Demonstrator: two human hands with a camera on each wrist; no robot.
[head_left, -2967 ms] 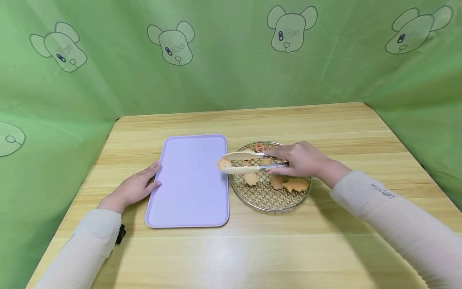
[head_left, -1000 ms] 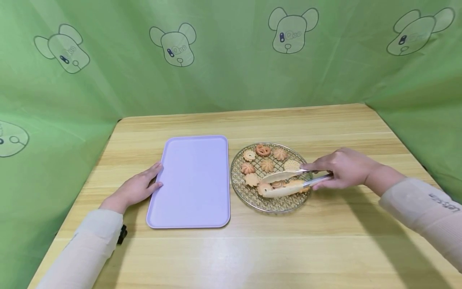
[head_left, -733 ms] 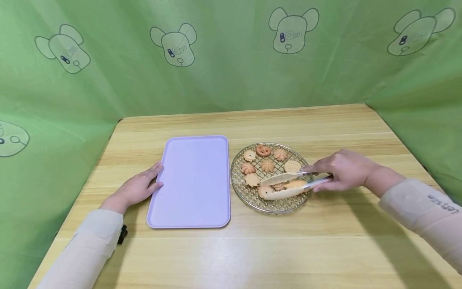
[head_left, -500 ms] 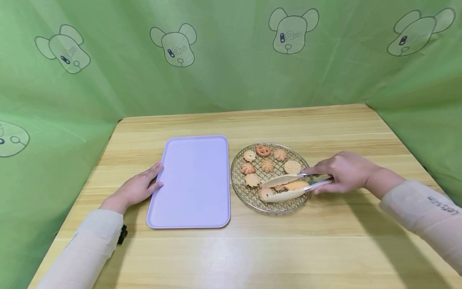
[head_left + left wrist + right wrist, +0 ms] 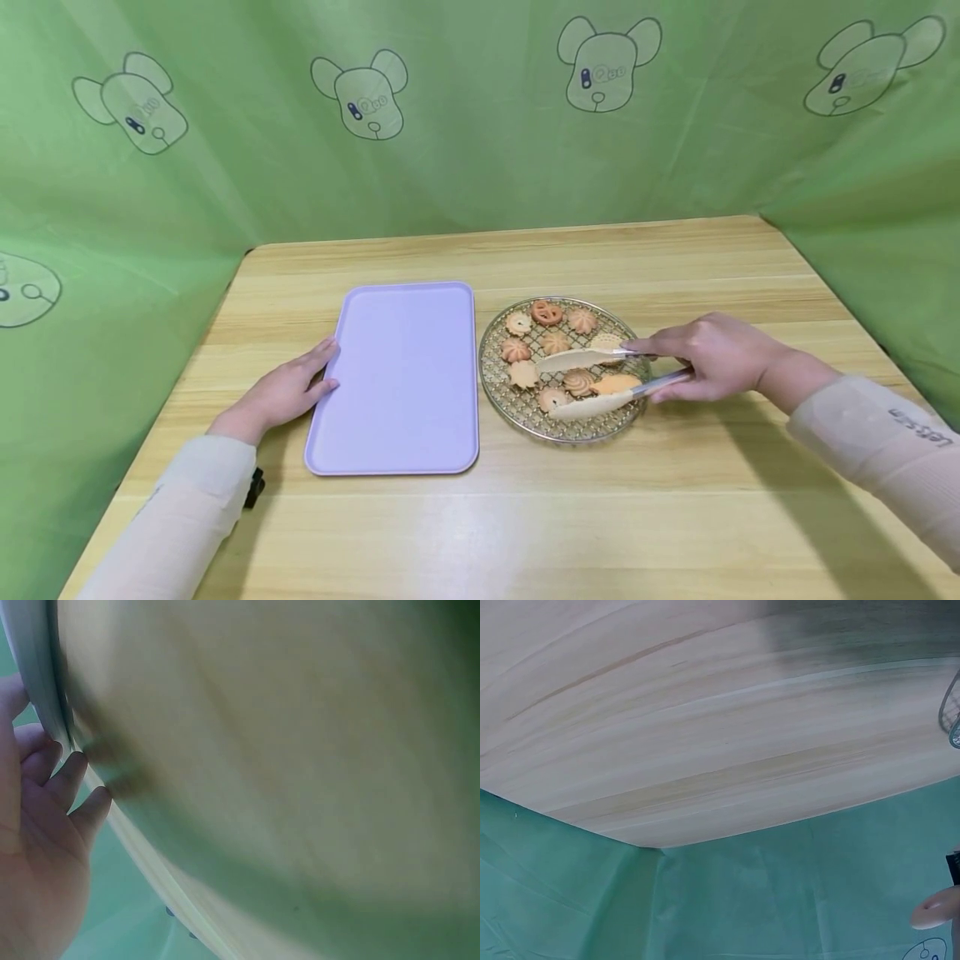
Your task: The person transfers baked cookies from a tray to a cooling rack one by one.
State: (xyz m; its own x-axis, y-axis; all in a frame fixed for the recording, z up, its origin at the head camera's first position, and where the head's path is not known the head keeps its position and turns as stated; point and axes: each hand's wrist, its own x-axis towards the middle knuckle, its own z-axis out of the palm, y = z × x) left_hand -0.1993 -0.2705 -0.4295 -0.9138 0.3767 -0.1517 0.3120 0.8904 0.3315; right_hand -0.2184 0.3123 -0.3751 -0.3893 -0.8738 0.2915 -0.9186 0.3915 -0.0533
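Observation:
In the head view my right hand (image 5: pixel 712 354) grips the metal handles of a pair of tongs (image 5: pixel 594 406), whose cream-coloured arms are spread apart over a round wire rack (image 5: pixel 517 418). Near the tip of the lower arm lies a ring cookie (image 5: pixel 552 398). Between the arms are a swirled cookie (image 5: pixel 579 382) and an orange fish-shaped cookie (image 5: pixel 617 383). The upper arm partly covers a pale dotted cookie (image 5: pixel 606 342). My left hand (image 5: pixel 277 390) rests at the left edge of a lilac tray (image 5: pixel 393 375), fingers loosely extended against its rim.
Farther back on the rack sit a pretzel cookie (image 5: pixel 547 312), a small pale ring cookie (image 5: pixel 518 323) and several flower-shaped cookies. The wooden table (image 5: pixel 450 533) carries rack and tray side by side. Green cloth (image 5: pixel 480 167) hangs behind and at both sides.
The tongs have moved right from the tray's edge, bringing the ring cookie back over the rack. Their arms have since spread, leaving the cookie on the wire. My left hand stays put.

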